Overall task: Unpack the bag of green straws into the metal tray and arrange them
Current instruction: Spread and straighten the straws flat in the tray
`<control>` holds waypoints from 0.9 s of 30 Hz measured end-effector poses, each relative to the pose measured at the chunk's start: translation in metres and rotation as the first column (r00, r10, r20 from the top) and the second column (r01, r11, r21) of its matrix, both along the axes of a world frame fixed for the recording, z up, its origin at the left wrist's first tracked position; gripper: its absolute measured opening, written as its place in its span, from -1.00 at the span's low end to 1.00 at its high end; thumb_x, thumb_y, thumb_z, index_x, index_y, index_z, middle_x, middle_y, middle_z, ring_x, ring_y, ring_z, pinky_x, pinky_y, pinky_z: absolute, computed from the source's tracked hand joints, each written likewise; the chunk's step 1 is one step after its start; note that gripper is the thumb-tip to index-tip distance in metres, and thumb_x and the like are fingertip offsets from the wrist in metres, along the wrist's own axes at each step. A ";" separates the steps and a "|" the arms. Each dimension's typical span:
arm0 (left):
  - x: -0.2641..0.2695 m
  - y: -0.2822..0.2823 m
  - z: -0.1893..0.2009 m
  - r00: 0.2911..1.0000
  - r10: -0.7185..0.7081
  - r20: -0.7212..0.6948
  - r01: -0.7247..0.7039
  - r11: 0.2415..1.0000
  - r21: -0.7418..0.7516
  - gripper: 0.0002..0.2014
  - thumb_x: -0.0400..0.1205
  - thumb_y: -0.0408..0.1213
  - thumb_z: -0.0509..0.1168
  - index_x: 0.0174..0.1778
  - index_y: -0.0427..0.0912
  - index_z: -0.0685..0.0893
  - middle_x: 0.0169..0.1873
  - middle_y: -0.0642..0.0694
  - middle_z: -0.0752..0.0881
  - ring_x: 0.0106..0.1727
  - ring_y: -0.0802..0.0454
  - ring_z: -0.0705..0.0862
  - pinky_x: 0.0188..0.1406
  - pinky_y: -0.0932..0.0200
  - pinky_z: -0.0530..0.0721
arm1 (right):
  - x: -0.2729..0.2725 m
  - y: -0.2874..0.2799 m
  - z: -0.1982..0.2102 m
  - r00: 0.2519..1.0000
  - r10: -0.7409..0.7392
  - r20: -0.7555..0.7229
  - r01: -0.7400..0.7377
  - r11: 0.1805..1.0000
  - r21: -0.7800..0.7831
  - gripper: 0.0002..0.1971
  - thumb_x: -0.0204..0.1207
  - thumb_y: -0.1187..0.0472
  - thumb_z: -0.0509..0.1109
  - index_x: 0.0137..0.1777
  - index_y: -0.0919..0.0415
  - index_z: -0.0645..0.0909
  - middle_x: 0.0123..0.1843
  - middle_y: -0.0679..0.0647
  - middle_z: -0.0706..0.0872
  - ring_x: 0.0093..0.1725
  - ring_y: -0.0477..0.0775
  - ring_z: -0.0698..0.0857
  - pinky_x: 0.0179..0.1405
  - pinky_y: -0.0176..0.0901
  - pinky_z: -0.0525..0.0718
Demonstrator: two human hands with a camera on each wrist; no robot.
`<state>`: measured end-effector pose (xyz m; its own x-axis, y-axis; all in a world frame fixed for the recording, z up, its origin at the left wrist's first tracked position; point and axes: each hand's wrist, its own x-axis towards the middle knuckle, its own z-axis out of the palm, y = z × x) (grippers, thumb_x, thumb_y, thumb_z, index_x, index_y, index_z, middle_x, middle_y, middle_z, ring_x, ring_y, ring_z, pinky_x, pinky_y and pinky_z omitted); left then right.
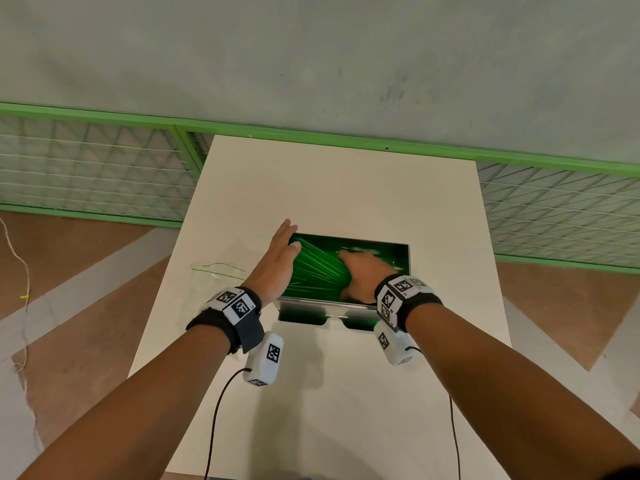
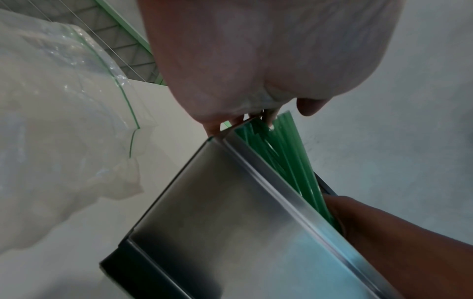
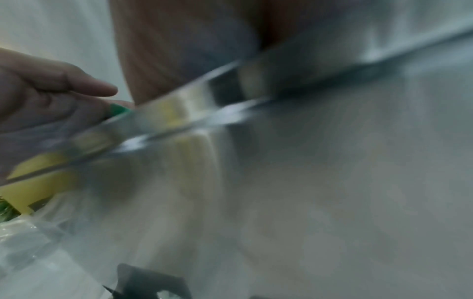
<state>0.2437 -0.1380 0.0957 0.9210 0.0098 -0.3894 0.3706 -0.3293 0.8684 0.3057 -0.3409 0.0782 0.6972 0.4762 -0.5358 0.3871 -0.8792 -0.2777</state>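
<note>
A metal tray (image 1: 403,258) stands mid-table, filled with green straws (image 1: 315,268) lying fanned and uneven. My left hand (image 1: 284,245) stands edge-on with straight fingers at the tray's left end, against the straw tips. My right hand (image 1: 358,270) lies inside the tray, its fingers spread flat on the straws. In the left wrist view the straws (image 2: 289,159) stick up past the tray's steel wall (image 2: 243,212), with my right hand (image 2: 379,232) at their other end. The right wrist view is blurred; it shows the tray rim (image 3: 230,97) and my left hand (image 3: 56,91).
The empty clear bag (image 1: 216,271) with a green zip line lies on the white table (image 1: 346,188) left of the tray; it also fills the left of the left wrist view as the bag (image 2: 64,121). A green mesh fence (image 1: 104,161) runs behind the table.
</note>
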 end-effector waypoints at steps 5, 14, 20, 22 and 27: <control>0.000 0.001 -0.002 1.000 0.000 0.007 0.000 1.000 0.015 -0.50 0.87 -0.11 -0.08 0.78 0.08 0.15 0.80 0.22 -0.02 0.78 0.21 0.02 0.60 0.24 0.02 | 0.002 0.003 0.006 0.995 0.035 -0.094 -0.039 0.999 -0.038 -0.43 0.42 0.18 0.53 0.45 0.14 0.51 0.16 0.23 0.73 -0.01 0.24 0.77 -0.03 0.14 0.85; 0.001 0.000 -0.012 0.991 -0.133 0.019 0.129 0.981 0.145 -0.36 0.84 -0.24 0.02 0.82 0.00 -0.11 0.79 0.21 -0.25 0.75 0.29 -0.10 0.75 0.13 0.04 | 0.006 -0.001 0.005 0.993 0.100 -0.067 -0.094 0.991 0.091 -0.28 0.39 0.10 0.63 0.54 0.14 0.47 0.40 0.13 0.57 0.35 0.18 0.62 0.30 0.05 0.67; 0.000 0.003 -0.008 0.989 -0.143 0.021 0.139 0.981 0.134 -0.23 0.75 -0.46 0.16 0.82 -0.02 -0.07 0.80 0.19 -0.19 0.64 0.26 0.29 0.61 0.04 0.44 | 0.004 0.003 0.000 0.998 0.027 -0.061 -0.028 1.000 -0.004 -0.03 0.43 0.03 0.62 0.74 0.19 0.17 0.61 0.27 0.44 0.55 0.32 0.46 0.50 0.17 0.55; 0.002 0.002 -0.007 0.992 -0.125 0.014 0.122 0.984 0.130 -0.28 0.75 -0.43 0.10 0.81 -0.01 -0.05 0.80 0.17 -0.17 0.75 0.16 0.15 0.66 -0.01 0.37 | 0.005 0.006 0.000 0.996 0.079 -0.035 -0.081 0.995 -0.060 -0.20 0.45 -0.02 0.60 0.63 0.19 0.38 0.49 0.27 0.48 0.47 0.32 0.47 0.39 0.16 0.60; 0.003 0.003 -0.005 0.994 -0.107 0.008 0.106 0.989 0.105 -0.36 0.78 -0.37 -0.01 0.81 -0.01 -0.02 0.81 0.15 -0.14 0.72 0.28 0.00 0.60 0.23 0.10 | 0.003 0.010 0.001 0.994 0.090 -0.068 -0.091 0.996 -0.014 -0.40 0.46 0.06 0.58 0.46 0.18 0.49 0.34 0.16 0.60 0.21 0.20 0.66 0.17 0.13 0.76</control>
<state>0.2468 -0.1347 0.0905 0.9240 -0.0484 -0.3792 0.3174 -0.4557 0.8316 0.3092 -0.3305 0.0797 0.6135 0.5261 -0.5889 0.4463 -0.8462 -0.2911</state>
